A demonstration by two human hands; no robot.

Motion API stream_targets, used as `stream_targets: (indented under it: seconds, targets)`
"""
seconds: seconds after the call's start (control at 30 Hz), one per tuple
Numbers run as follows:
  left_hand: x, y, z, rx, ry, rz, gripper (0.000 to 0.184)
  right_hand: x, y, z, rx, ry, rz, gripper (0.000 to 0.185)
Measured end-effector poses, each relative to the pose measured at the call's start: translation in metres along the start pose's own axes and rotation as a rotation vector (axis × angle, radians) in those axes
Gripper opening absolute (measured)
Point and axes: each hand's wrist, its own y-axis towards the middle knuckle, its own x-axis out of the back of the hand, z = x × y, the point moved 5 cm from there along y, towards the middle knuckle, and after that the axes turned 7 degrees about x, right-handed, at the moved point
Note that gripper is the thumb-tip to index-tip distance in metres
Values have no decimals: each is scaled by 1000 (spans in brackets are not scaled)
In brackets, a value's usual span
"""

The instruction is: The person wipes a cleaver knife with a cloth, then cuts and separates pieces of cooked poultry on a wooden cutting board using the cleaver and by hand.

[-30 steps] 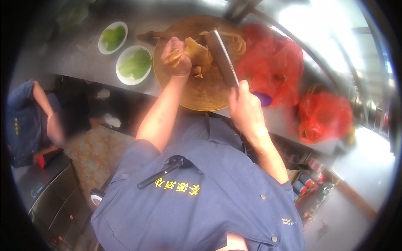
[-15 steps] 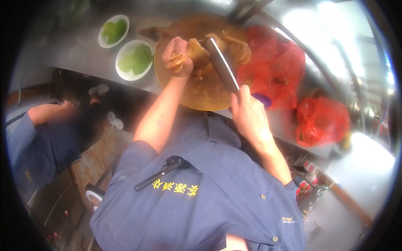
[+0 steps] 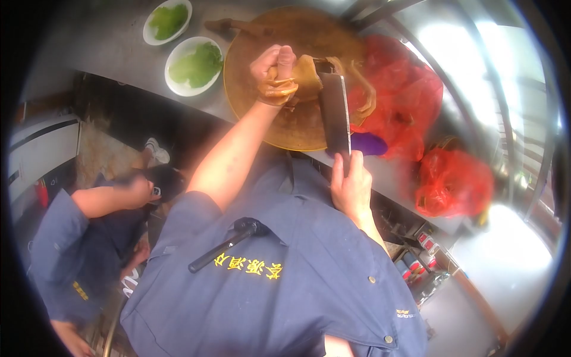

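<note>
My left hand point(image 3: 275, 62) is closed around the end of a cooked poultry leg point(image 3: 307, 77) over a round brown chopping board point(image 3: 256, 122). The leg's yellow foot point(image 3: 278, 90) sticks out toward my wrist. In my right hand point(image 3: 352, 187), closed on its handle end, is a broad dark cleaver point(image 3: 336, 113). Its blade stands close beside the meat; I cannot tell whether it touches. A long curved poultry piece point(image 3: 366, 89) lies to the right of the blade. Another long brown piece point(image 3: 229, 25) rests over the board's far left edge.
Two white bowls point(image 3: 172, 83) point(image 3: 147, 33) with green lettuce point(image 3: 194, 64) stand left of the board. To the right lie red plastic bags point(image 3: 404, 95) and a purple object point(image 3: 369, 144). A co-worker in blue point(image 3: 77, 250) stands at my left, near the counter.
The cleaver has shifted right and turned more upright. My left hand and the leg have moved right, the foot now against my wrist. The co-worker has stepped closer and shows a raised forearm.
</note>
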Motion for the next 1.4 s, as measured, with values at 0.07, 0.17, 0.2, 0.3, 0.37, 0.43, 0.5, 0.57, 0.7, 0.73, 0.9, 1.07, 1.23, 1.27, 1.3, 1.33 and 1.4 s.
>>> stream_targets:
  seconds: [0.07,0.17,0.2,0.3,0.37,0.43,0.5,0.57,0.7,0.73,0.9,1.07,1.23,1.27,1.3,1.33,1.4]
  targets:
    - [1,0,3,-19,89,-35,48,13,-14,-4,-47,-11,-34,13]
    - [8,9,-2,84,30,-91,48,46,-17,-2,-28,55,-198,11]
    - [10,10,0,86,65,-113,47,54,-11,5,-20,36,-179,10]
    - [10,12,6,99,113,-93,46,48,12,11,6,-9,-125,9]
    - [2,11,1,69,113,-87,46,31,25,9,37,24,-117,12]
    - [-1,9,-2,64,36,-62,47,16,32,11,57,18,-89,15]
    - [0,9,-2,46,45,-44,47,1,32,8,66,-34,-61,15]
    - [-2,6,0,34,57,-31,47,-2,29,5,54,-56,-47,16]
    - [1,5,-2,38,73,-60,47,2,25,5,12,-23,-43,16]
    - [0,6,-2,44,75,-68,47,1,26,4,-7,-12,-22,17]
    - [1,7,-5,-1,111,-88,48,-7,27,1,-39,-60,50,17]
    - [0,6,-13,-26,157,-87,48,13,29,14,36,-99,35,18]
    - [9,7,-4,52,131,-137,52,76,46,57,160,-6,-251,15]
    - [9,8,1,40,112,-144,53,77,50,60,219,36,-321,15]
    - [9,10,6,44,115,-141,53,76,52,63,276,75,-389,14]
    - [11,10,9,56,75,-142,52,60,51,55,160,34,-284,14]
    - [12,8,12,69,35,-143,52,-15,41,2,-34,-76,-38,19]
